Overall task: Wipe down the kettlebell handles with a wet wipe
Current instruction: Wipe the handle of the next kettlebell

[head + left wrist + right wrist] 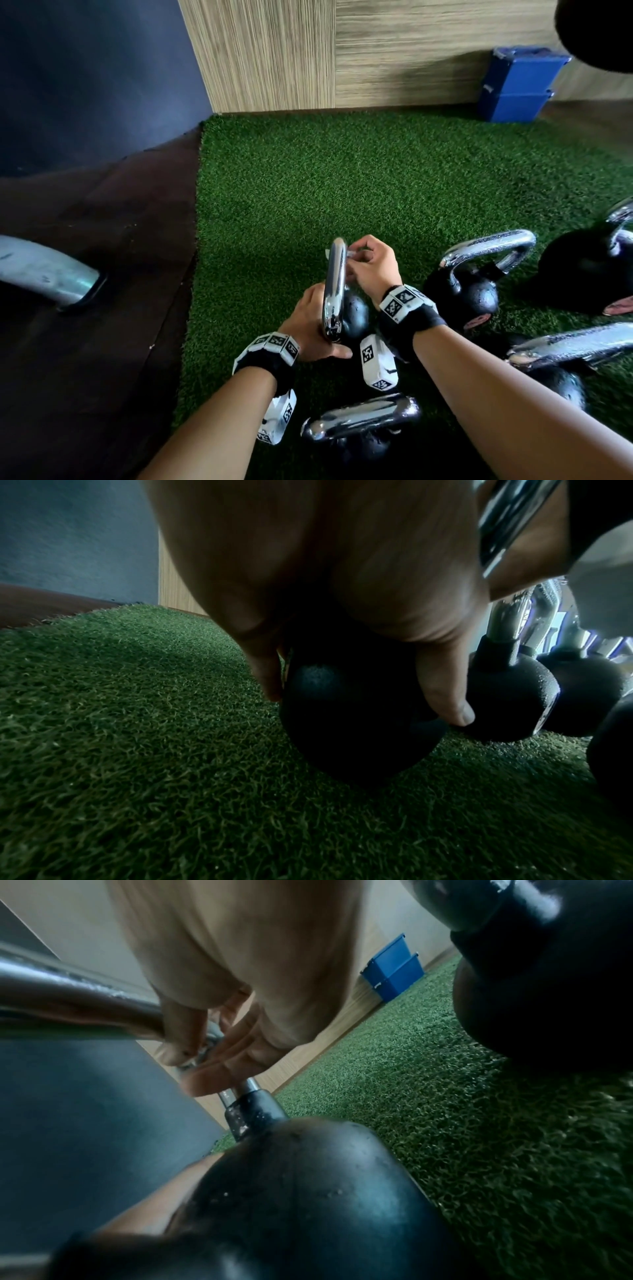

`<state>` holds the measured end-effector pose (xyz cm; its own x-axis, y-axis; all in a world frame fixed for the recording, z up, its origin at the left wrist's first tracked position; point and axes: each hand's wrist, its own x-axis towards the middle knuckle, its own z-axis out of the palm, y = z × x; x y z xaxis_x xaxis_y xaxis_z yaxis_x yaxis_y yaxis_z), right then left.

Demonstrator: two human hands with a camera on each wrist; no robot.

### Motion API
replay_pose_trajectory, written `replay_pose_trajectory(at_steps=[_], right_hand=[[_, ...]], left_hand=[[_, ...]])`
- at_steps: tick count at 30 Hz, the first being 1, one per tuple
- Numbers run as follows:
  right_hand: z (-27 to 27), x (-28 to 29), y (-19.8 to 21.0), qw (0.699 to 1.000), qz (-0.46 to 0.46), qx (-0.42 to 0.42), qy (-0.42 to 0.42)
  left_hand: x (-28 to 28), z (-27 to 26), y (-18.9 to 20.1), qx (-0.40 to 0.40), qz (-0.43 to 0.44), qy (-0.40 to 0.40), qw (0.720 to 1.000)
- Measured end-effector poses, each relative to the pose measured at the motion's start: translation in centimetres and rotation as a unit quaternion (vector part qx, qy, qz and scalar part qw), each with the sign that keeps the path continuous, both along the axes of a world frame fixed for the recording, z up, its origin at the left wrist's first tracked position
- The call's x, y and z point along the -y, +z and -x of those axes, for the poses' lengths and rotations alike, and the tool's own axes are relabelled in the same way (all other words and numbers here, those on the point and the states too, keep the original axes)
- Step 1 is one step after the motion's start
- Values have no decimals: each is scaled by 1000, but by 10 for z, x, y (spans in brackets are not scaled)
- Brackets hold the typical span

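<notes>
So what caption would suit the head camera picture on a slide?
Left hand steadies a small kettlebell on green turf while right hand rubs a wet wipe on its chrome handle.

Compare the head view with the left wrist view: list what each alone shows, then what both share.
Head view only: the right hand pinching a wipe against the chrome handle, the blue bins, a kettlebell nearest the person, and a grey pipe on the dark floor.

Left wrist view only: the left hand's fingers wrapped round the black ball, steadying it on the turf.

Both: the left hand, that kettlebell, neighbouring kettlebells to its right, the turf and the wood wall.
</notes>
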<state>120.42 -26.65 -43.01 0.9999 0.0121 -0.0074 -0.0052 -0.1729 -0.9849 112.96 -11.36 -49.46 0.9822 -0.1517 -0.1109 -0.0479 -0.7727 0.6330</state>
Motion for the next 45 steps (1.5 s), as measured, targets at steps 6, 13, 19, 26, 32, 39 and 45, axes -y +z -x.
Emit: replay_pose_trajectory(at_steps=[6,13,19,26,32,39,45], right_hand=[[-7,-8,7,990,133,-34,-28],[-1,-18,8,981,155,-112,-22],[4,-10,31,963,226,-136,61],[3,16,68,874,413,131,220],[-7,16,80,825,477,168,254],[2,31,95,809,502,160,262],[21,48,99,809,519,109,254]], left_hand=[[0,-2,-6,39,-63,-49,996],[2,-8,-6,51,-166,-95,980],[5,2,16,-45,-130,-31,990],[-10,17,75,-112,-41,-89,989],[10,39,125,100,-47,28,993],[14,16,166,14,-257,-65,964],[-4,-2,179,54,-401,-88,910]])
